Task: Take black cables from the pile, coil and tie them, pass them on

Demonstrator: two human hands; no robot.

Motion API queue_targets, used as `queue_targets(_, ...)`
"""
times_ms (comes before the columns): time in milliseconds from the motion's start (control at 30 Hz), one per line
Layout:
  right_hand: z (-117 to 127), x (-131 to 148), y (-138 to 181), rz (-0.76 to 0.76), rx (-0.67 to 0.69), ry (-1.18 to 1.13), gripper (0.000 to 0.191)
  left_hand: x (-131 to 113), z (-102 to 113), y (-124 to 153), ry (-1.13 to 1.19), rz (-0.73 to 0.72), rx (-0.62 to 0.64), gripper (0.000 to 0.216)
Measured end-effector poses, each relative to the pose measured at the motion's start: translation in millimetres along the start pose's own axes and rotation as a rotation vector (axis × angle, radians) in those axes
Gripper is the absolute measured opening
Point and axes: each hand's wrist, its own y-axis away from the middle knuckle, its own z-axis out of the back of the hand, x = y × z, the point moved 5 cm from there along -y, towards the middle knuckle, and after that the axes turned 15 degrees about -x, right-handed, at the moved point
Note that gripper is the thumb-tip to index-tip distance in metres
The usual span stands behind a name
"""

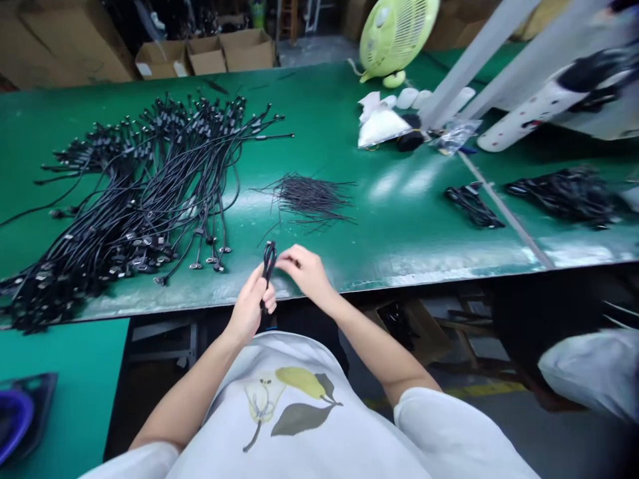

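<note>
My left hand (253, 299) is wrapped round a folded black cable (269, 258), whose looped end sticks up above the thumb at the table's front edge. Just to the right of the loop, my right hand (307, 271) has its thumb and fingers pinched together; whatever is between them is too small to make out. Beyond both hands lies a loose heap of thin black ties (312, 196). A large spread of black cables (170, 179) with connectors at their ends covers the left part of the green table (319, 93).
Bundled black cables (473, 205) lie to the right, with a bigger bundle pile (569, 193) past the table seam. A green fan (397, 36), a white plastic bag (382, 126) and grey posts (474, 60) stand farther back. A co-worker's sleeved arm (544, 110) reaches in at right.
</note>
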Motion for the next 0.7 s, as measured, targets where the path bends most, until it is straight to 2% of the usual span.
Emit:
queue_targets(100, -23.6, 21.4, 31.0, -0.053, 0.172, -0.133, 0.013, -7.3, 7.0, -7.8, -0.047, -0.09, -0.006, 0.05)
queue_targets(167, -23.6, 31.0, 37.7, 0.065, 0.204, -0.066, 0.014, -12.1, 16.3, -10.1, -0.175, -0.203, -0.03, 0.045)
queue_targets(233, -17.7, 42.5, 36.7, 0.327, 0.165, 0.124, 0.016, -17.6, 23.8, -9.3, -0.42, -0.377, -0.067, 0.037)
queue_targets(300, -13.6, 58.3, 36.5, 0.689, 0.113, 0.301, 0.02, -21.5, 26.8, -6.3, -0.715, -0.551, -0.085, 0.03)
queue_targets(367, -14.1, 71.1, 39.5, 1.01, 0.133, 0.386, 0.022, -20.9, 28.1, -4.4, -0.94, -0.623, -0.057, 0.025)
queue_targets(433, -17.0, 77.2, 42.7, 1.21, 0.261, 0.401, 0.023, -16.6, 31.3, -4.4, -1.016, -0.563, -0.001, 0.022)
queue_targets(500, -19.8, 78.8, 44.5, 1.302, 0.428, 0.415, 0.023, -10.1, 35.2, -5.3, -0.946, -0.416, 0.066, 0.022)
queue_targets(600, -21.4, 79.7, 44.8, 1.354, 0.606, 0.444, 0.026, -0.8, 37.7, -5.8, -0.688, -0.179, 0.141, 0.022)
queue_targets(700, -22.3, 82.3, 43.7, 1.369, 0.667, 0.498, 0.028, 3.8, 38.0, -5.4, -0.506, -0.076, 0.155, 0.027)
